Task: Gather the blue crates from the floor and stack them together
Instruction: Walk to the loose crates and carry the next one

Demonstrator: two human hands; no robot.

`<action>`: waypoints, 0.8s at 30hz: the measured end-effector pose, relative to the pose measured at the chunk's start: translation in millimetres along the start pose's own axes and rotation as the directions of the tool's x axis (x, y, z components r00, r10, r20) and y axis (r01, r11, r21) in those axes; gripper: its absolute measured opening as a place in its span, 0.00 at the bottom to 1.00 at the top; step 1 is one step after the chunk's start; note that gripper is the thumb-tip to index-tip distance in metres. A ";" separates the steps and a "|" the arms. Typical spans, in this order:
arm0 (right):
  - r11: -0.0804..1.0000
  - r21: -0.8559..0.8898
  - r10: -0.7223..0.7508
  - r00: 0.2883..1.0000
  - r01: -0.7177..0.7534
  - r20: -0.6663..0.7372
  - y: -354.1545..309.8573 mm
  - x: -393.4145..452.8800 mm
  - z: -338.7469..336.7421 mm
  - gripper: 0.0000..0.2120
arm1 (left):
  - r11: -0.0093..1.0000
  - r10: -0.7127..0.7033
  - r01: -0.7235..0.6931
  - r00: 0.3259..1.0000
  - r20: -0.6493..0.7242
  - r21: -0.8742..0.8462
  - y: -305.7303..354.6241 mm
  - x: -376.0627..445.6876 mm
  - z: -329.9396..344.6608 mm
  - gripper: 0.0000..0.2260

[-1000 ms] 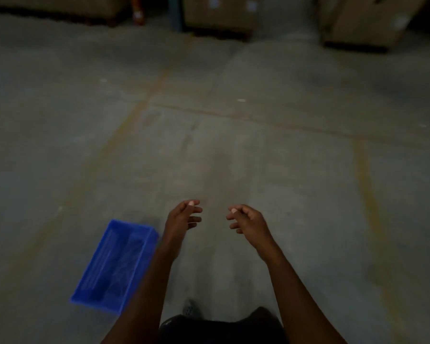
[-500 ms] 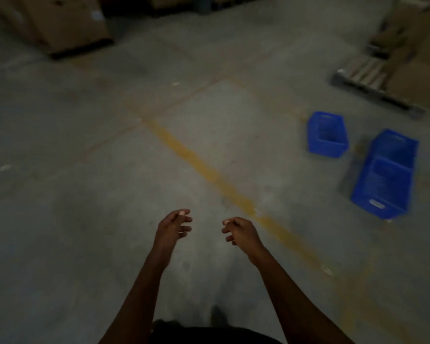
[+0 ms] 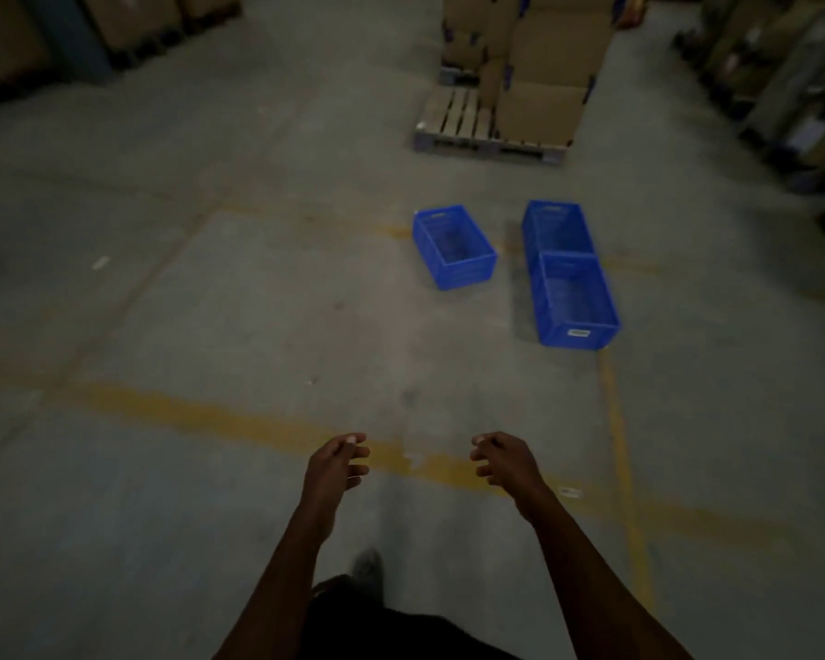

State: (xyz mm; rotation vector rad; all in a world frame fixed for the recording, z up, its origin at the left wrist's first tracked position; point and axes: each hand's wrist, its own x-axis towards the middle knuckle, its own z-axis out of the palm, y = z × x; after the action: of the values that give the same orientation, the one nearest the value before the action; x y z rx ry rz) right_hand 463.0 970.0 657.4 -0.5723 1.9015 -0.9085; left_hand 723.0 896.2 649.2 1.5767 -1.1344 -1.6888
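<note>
Three blue crates sit open side up on the concrete floor ahead of me. A single crate (image 3: pixel 453 247) lies at centre, turned slightly. To its right, a near crate (image 3: pixel 575 302) with a white label and a far crate (image 3: pixel 556 226) stand end to end. My left hand (image 3: pixel 337 464) and my right hand (image 3: pixel 506 462) are held out in front of me, well short of the crates. Both hands are empty, fingers loosely curled and apart.
A wooden pallet (image 3: pixel 453 121) loaded with cardboard boxes (image 3: pixel 539 64) stands beyond the crates. More boxes (image 3: pixel 115 21) line the far left, and shelving (image 3: pixel 791 73) runs along the right. Yellow lines (image 3: pixel 239 421) cross the floor. My shoe (image 3: pixel 367 566) shows below.
The view has swung right: the lone crate at my left has left the frame, and the three crates have shifted from the right edge toward the centre ahead. Both hands stay empty.
</note>
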 end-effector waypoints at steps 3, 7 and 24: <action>0.996 0.088 0.042 0.995 -0.034 -0.088 -26.4 38.7 -4.1 0.09 | 0.997 0.009 -0.015 0.997 0.076 0.081 43.4 65.5 0.5 0.11; 0.979 0.193 0.092 0.982 -0.059 -0.165 -58.7 81.1 -9.0 0.08 | 0.988 -0.044 0.025 0.991 0.124 0.151 94.0 141.9 7.6 0.11; 0.880 0.259 0.428 0.901 -0.399 -0.065 -152.3 414.9 -82.8 0.11 | 0.918 -0.393 0.378 0.909 0.137 0.124 210.1 471.4 164.6 0.13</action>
State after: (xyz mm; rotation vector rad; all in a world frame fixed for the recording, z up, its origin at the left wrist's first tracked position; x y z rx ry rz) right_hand 198.9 614.9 577.7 0.0431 1.8828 -0.8829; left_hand 460.2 426.9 584.8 1.8472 -1.0389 -2.0756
